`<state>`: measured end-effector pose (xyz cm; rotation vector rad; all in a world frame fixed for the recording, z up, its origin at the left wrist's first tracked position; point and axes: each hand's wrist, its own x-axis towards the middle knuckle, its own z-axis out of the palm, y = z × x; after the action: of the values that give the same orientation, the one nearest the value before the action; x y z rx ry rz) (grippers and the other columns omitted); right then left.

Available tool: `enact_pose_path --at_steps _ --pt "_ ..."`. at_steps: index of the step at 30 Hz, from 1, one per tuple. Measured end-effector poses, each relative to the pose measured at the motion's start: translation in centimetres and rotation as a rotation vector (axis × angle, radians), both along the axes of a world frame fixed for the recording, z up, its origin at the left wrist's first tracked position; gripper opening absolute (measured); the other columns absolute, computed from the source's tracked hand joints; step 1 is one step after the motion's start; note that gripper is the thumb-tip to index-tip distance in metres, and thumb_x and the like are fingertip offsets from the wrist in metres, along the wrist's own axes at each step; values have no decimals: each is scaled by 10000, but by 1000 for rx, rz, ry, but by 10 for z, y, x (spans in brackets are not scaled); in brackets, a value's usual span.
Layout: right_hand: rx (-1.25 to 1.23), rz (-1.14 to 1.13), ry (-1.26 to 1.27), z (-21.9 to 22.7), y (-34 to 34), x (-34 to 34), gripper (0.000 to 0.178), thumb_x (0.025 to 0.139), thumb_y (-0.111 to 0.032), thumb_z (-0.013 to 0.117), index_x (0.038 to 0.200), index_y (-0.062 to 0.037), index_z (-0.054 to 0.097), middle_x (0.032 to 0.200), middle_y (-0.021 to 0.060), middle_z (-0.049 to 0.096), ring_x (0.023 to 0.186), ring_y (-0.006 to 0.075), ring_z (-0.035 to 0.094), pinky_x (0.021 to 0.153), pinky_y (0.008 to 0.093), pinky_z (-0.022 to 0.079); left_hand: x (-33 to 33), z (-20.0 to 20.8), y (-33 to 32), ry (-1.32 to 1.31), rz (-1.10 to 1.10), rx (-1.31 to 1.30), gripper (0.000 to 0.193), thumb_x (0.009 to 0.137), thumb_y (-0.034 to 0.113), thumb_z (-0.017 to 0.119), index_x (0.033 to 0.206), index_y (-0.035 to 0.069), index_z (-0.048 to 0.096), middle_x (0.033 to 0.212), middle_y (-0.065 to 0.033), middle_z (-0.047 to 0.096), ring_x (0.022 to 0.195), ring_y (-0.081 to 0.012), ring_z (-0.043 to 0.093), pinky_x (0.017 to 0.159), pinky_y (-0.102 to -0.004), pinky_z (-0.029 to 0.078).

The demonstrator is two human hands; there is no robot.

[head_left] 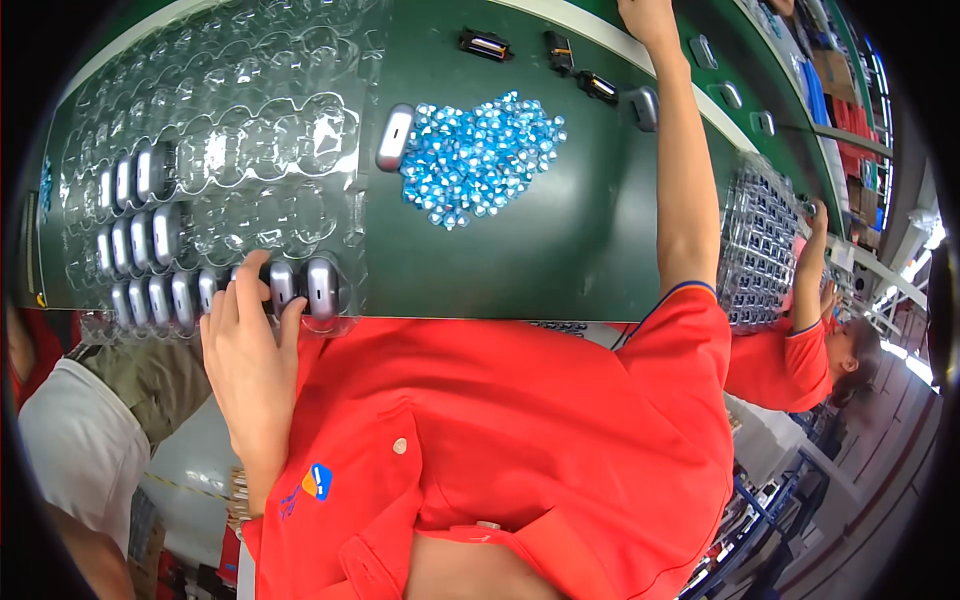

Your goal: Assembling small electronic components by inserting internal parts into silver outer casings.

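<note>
My left hand [250, 325] is at the near edge of a clear plastic blister tray [285, 215]. Its thumb and fingers are closed around a small rounded silver-grey case [283, 283] in the nearest row. Beside that hand, another silver case [321, 288] fills the row's right end, and several more stand upright to its left. My right arm stretches far across the green work surface. My right hand [648, 20] is cut off by the top edge of the view, so its fingers are hidden. A grey case [641, 108] lies next to that forearm.
A heap of shiny blue bead-like pieces [480, 155] lies mid-table, with a silver case [396, 137] against its left side. Small black parts [486, 44] lie farther back. Several cases sit on the far strip [730, 95]. A co-worker's arm [810, 270] is beside another tray [758, 245] at right.
</note>
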<state>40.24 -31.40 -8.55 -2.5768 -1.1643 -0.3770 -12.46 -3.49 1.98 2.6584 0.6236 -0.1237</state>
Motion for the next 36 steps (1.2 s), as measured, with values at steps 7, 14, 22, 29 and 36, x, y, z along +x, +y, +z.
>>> enact_pose_path --at_steps 7,14,22,29,36 --pt "168 -23 321 78 24 -192 256 897 -128 692 1136 -38 698 976 112 704 876 207 685 800 320 535 -4 0 -5 35 170 -69 508 796 21 735 1272 73 568 890 -76 604 811 -242 584 761 -376 471" --pt "-1 108 460 61 27 -234 179 878 -97 696 1051 -56 727 960 103 691 838 235 667 793 333 540 -8 18 24 -334 356 -570 435 847 -39 665 1275 -11 594 1141 -74 647 944 -127 604 881 -280 471" --pt "-65 288 319 58 34 -231 151 882 -61 671 1029 -35 694 909 110 654 817 246 661 774 339 538 42 2 29 -406 292 -807 443 870 -19 666 1305 -10 584 1187 -86 637 1016 -122 602 927 -280 470" --pt "159 105 520 86 49 -245 187 908 -39 656 1093 -7 650 1033 88 683 899 167 674 806 304 538 92 -16 32 -593 138 -969 389 912 -25 627 1297 -18 572 1183 -102 627 1064 -166 623 901 -318 544" --pt "670 248 1274 93 120 -279 128 924 -42 665 1028 29 689 1014 89 697 958 164 684 868 281 553 112 -21 15 -704 89 -1165 370 947 -10 584 1314 -30 541 1195 -131 604 1046 -207 645 865 -384 607"
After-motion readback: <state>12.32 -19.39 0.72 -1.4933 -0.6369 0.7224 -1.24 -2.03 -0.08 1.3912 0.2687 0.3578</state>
